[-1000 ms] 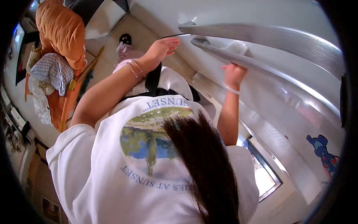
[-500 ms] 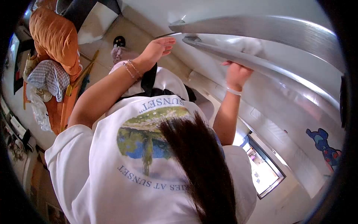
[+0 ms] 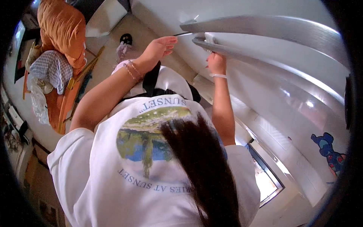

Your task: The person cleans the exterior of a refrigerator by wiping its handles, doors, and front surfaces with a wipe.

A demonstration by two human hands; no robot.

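My right hand [image 3: 217, 63] is closed at the near end of the lower metal handle [image 3: 242, 56] on a large white door. A small white piece, which looks like cloth or tissue [image 3: 210, 38], shows above that handle by my fingers. My grip is partly hidden behind the metal. Another curved metal handle [image 3: 264, 25] runs alongside it, farther up in view. My left hand [image 3: 160, 47] hangs in front of my body with fingers stretched and slightly bent. Nothing is in it, and its fingertips are close to the door's edge.
On the left, an orange padded item [image 3: 62, 30] and a checked cloth [image 3: 51, 70] lie on an orange-and-yellow frame. A blue cartoon sticker [image 3: 327, 145] is on the white surface at right. A bright window-like opening [image 3: 266, 181] is at lower right. My foot [image 3: 126, 39] shows on the floor.
My right hand has slid left along the lower handle to its near end, and the white piece has moved with it. My left hand has stayed nearly still.
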